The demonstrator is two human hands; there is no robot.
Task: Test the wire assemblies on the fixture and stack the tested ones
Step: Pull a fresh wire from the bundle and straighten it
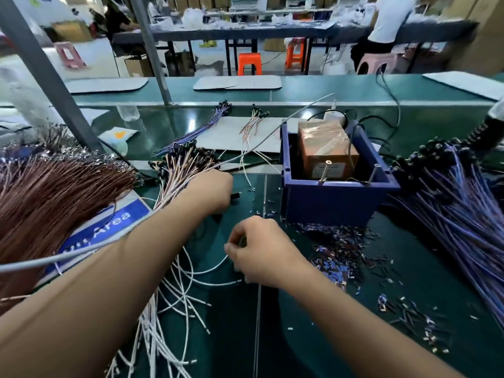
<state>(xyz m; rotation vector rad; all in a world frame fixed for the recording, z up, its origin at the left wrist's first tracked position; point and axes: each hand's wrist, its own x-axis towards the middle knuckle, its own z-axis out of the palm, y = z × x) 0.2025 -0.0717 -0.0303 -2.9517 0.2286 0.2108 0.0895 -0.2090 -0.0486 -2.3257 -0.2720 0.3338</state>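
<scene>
Plainly both hands are busy at the middle of the bench. The left hand point(211, 190) reaches forward with its fingers curled down at the near edge of the fanned heap of pinkish wire assemblies point(185, 166), a small dark part showing just beyond its knuckles; whether it has a firm hold of one lead I cannot tell. The right hand point(263, 253) sits nearer the body, fingers curled and pinching a thin white lead point(210, 268) that loops off to the left — probably the free end of the same assembly, kept taut so it can be drawn clear of the loose white tails point(174, 301) lying beneath the left forearm. The blue bin point(334, 203) with a taped brown box point(326, 148) and upright metal pins inside stands just right of the hands; I judge it the test fixture, set within easy reach. Stock lies sorted by colour, which seems deliberate: a thick brown bundle point(49, 192) far left, a purple bundle point(458, 203) far right, and two small groups — purple wires point(199, 129) and pale wires point(252, 124) — on a white sheet point(226, 135) farther back, perhaps the tested stack. The green mat point(409, 282) is littered with short cut bits point(341, 252). Behind are a green conveyor, orange stools point(249, 64) and other workers at a long table.
</scene>
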